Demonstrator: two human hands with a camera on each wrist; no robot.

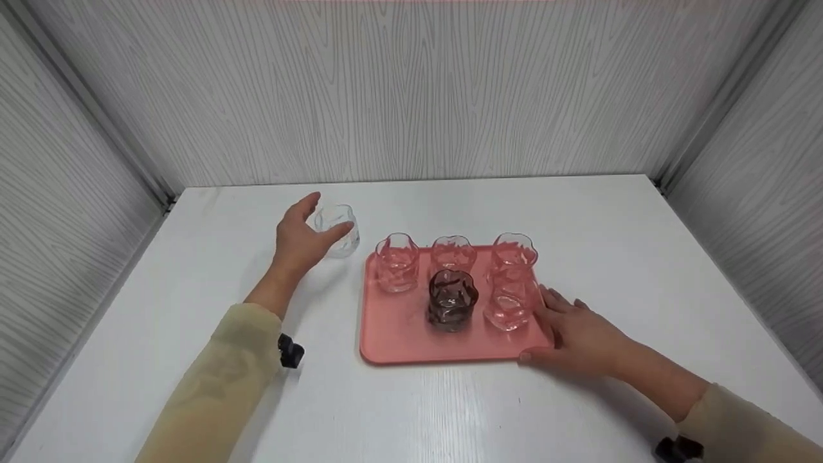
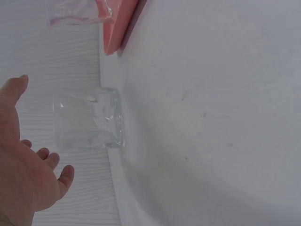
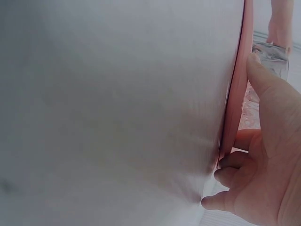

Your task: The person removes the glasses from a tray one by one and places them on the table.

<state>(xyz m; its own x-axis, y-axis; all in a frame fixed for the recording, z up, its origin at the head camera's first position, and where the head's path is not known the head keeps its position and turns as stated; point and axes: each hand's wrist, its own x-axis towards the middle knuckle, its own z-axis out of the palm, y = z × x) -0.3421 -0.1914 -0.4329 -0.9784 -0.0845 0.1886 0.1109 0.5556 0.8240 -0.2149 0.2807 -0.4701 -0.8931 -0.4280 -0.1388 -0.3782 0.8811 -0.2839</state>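
My left hand point(image 1: 301, 236) is spread beside a clear wavy-rimmed glass point(image 1: 339, 241) that stands on the table left of the tray. Thumb and fingers reach to either side of it; in the left wrist view a gap shows between the palm and the glass point(image 2: 89, 120). At the right, my right hand point(image 1: 582, 337) rests against the near right corner of a pink tray point(image 1: 395, 341). Its thumb lies along the front edge and its fingers along the right side. On the tray stand a dark grey glass point(image 1: 452, 308) and several clear ones, including a back-left glass point(image 1: 397, 267).
A back-middle glass point(image 1: 454, 254), a back-right glass point(image 1: 514, 251) and a front-right glass point(image 1: 508, 312) also stand on the tray. The white table point(image 1: 437, 411) ends at a grained back wall point(image 1: 411, 96), with side walls left and right.
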